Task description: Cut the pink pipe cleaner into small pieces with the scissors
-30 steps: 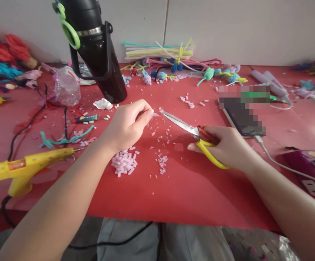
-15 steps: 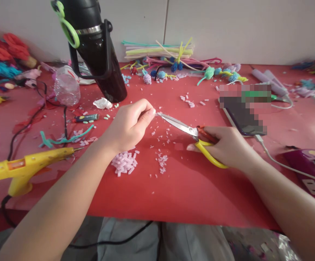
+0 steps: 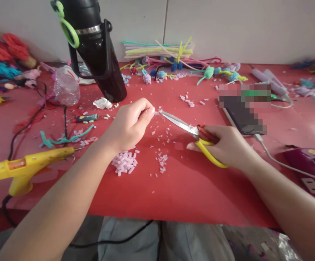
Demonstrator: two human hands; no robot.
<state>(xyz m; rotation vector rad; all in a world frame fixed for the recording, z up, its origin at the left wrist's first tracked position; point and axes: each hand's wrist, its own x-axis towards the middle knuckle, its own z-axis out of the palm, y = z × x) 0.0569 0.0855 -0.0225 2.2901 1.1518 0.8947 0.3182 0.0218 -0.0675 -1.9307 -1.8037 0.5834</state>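
My left hand [image 3: 133, 121] is closed in a pinch around a small pale lilac piece [image 3: 156, 113], mostly hidden by the fingertips. Scissors [image 3: 180, 125] with one yellow and one red handle are in my right hand [image 3: 222, 143], its fingers wrapped around the handles. Their blades point left and look nearly together, the tips just beside the pinched piece; whether they touch it I cannot tell. A heap of short lilac pieces [image 3: 125, 163] lies below my left wrist. Tiny lilac trimmings [image 3: 162, 161] are scattered on the red table [image 3: 190, 192] under the blades.
A yellow glue gun [image 3: 29, 166] with a black cable lies at left. Behind my left hand stand a black bottle [image 3: 103, 61] and a clear plastic cup [image 3: 66, 87]. Fuzzy coloured stems [image 3: 157, 50] lie along the wall. A phone [image 3: 241, 114] and purple power strip [image 3: 309, 166] are at right.
The scissor tips have shifted very slightly up and to the right, away from my left fingertips. Both hands otherwise stay in place.
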